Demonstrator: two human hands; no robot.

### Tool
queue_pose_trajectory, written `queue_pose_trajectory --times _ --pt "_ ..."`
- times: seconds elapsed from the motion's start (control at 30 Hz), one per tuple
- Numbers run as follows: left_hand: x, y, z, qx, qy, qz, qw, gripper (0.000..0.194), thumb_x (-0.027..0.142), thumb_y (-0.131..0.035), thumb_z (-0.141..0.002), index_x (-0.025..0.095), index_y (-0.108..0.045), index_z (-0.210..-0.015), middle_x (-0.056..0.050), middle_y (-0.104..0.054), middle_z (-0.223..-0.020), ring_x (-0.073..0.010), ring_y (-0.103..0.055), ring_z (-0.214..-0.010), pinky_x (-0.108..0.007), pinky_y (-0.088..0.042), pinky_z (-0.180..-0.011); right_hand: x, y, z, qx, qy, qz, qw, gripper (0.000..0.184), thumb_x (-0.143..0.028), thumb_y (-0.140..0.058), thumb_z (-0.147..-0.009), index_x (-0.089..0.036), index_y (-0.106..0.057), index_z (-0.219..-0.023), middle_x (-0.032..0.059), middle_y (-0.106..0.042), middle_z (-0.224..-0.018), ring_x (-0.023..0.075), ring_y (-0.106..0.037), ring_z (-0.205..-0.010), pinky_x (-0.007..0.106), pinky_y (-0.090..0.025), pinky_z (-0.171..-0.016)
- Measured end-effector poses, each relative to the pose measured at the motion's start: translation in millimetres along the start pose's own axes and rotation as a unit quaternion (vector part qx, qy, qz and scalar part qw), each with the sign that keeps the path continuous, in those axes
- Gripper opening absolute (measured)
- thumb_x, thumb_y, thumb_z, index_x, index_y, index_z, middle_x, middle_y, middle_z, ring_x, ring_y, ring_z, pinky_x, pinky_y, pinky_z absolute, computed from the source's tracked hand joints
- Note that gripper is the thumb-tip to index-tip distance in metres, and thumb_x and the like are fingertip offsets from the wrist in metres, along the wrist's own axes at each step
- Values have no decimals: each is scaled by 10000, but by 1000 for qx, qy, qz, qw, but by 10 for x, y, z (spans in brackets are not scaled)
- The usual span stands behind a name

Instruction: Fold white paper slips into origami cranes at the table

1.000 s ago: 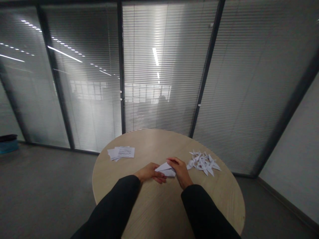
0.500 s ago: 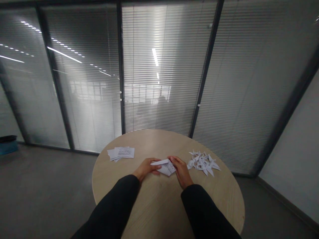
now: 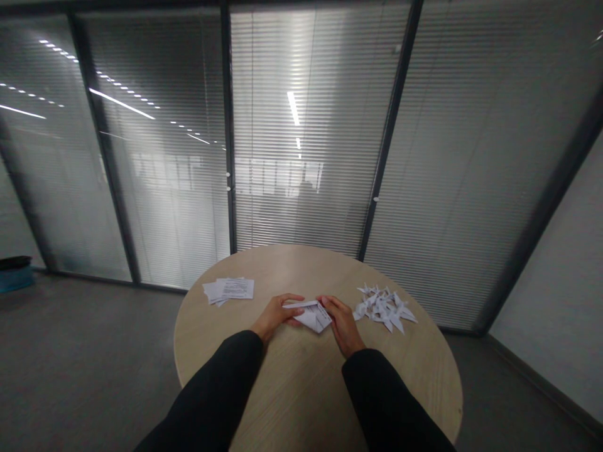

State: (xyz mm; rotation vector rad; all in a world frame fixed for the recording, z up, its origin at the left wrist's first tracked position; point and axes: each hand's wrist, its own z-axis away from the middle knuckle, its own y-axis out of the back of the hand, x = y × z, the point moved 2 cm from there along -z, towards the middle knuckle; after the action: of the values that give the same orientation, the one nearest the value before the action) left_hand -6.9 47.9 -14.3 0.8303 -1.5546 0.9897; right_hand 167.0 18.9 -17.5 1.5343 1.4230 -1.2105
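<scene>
Folded paper [image 3: 311, 317], one, likely light, thin and easily creased, best taken by its edges; left hand [image 3: 274, 316] and right hand [image 3: 342, 321] clamped on opposite ends.

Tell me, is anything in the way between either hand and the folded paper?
Nothing visible is: the left hand and the right hand both hold the folded paper. The sheets lie off to the left and the white pile to the right of the right hand, so neither comes between.
</scene>
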Motion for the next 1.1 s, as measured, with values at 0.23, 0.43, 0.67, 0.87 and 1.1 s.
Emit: queue_pose_trajectory --times 0.23,0.43,0.67,0.87,1.1 --pt "-27 17 -29 -8 -3 -30 1000 468 323 -825 -505 105 -699 -899 -74 -693 -777 -200 -643 -718 -320 -524 -675 65 8 -20 2 -19 -32 999 330 -499 -639 -691 -180 -668 -771 45 -669 -760 213 -604 -698 300 -447 -604" --pt "-144 32 -88 -72 13 -81 994 524 376 -819 -483 87 -708 -905 -78 -692 -779 -201 -639 -698 -336 -530 -664 55 -24 1 -36 -31 55 997 303 -451 -696 -639 -168 -610 -702 -7 -602 -618 162 -555 -602 248 -390 -533" --pt "-171 49 -76 -70 5 -125 990 501 406 -799 -492 82 -720 -867 -68 -678 -715 -190 -622 -644 -320 -522 -619 64 -86 57 -160 -81 86 980 373 -410 -755 -573 -176 -588 -810 -6 -640 -681 152 -571 -592 228 -356 -512" --pt "-143 48 -68 -58 5 -131 990 449 346 -797 -483 88 -726 -844 -53 -669 -660 -180 -611 -598 -296 -497 -594 73 -87 54 -166 -89 66 980 401 -373 -780 -528 -181 -542 -787 -18 -624 -669 143 -565 -568 228 -361 -508" --pt "-127 55 -83 -39 -6 -118 992 398 267 -799 -484 90 -714 -830 -40 -653 -622 -162 -598 -570 -269 -472 -572 111 -74 49 -158 -92 61 981 437 -302 -785 -502 -195 -489 -805 -64 -563 -588 113 -509 -484 209 -333 -441"
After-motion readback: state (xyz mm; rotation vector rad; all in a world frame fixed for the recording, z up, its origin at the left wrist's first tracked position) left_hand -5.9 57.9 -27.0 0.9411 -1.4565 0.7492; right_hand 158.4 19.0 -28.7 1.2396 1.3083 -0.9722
